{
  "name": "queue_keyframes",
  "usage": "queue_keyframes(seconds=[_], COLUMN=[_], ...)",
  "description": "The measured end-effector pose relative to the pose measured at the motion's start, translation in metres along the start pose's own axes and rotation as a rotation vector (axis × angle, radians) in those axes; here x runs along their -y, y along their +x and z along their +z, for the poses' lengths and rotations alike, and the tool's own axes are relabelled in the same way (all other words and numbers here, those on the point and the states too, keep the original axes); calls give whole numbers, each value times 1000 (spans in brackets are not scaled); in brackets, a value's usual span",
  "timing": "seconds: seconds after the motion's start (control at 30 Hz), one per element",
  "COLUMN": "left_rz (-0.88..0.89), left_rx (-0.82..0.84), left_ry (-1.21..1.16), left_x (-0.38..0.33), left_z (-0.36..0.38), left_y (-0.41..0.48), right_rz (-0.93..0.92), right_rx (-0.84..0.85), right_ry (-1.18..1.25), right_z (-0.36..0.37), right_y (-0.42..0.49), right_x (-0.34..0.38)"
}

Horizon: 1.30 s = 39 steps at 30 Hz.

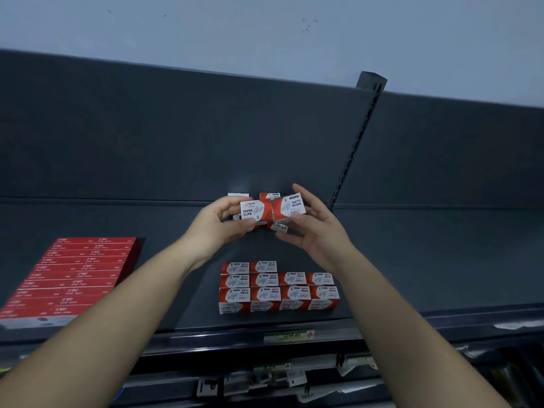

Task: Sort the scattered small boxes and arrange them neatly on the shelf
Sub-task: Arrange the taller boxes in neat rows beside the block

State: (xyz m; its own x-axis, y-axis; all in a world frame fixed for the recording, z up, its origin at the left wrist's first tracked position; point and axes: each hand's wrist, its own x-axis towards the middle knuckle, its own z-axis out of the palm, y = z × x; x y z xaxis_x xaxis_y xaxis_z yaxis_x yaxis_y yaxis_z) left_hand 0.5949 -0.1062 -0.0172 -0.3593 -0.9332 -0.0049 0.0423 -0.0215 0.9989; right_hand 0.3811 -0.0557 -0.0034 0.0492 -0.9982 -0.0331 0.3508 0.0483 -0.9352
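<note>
Both hands are raised over the dark shelf (182,278) near its back panel. My left hand (217,225) grips a red-and-white paper clip box (253,211) between thumb and fingers. My right hand (316,228) holds a second paper clip box (290,205) right beside the first, the two touching. Several loose boxes (278,226) lie scattered behind and under the hands, partly hidden. Nearer the front edge, several paper clip boxes (278,285) stand in neat rows.
A block of flat red boxes (73,275) fills the shelf's left part. A slotted upright post (357,142) rises at the back right. Price-tag rails (288,335) and lower shelves with small items run along the front.
</note>
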Motion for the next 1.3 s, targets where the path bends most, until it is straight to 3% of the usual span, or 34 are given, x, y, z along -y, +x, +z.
queue_keyframes(seconds=[0.23, 0.57, 0.97, 1.2, 1.3], left_rz=[-12, -67, -47, -38, -21], left_rx=[21, 180, 147, 129, 67], left_ry=[-9, 82, 97, 166, 317], left_x=[-6, -11, -12, -10, -4], left_z=[6, 16, 32, 51, 60], left_y=[-12, -27, -32, -30, -21], right_rz=[84, 92, 106, 60, 26], right_rx=[-160, 38, 87, 72, 55], right_ry=[-230, -651, -634, -777, -904], right_z=[-15, -16, -30, -39, -44], right_y=[-9, -26, -28, -28, -26], right_x=[7, 18, 19, 22, 21])
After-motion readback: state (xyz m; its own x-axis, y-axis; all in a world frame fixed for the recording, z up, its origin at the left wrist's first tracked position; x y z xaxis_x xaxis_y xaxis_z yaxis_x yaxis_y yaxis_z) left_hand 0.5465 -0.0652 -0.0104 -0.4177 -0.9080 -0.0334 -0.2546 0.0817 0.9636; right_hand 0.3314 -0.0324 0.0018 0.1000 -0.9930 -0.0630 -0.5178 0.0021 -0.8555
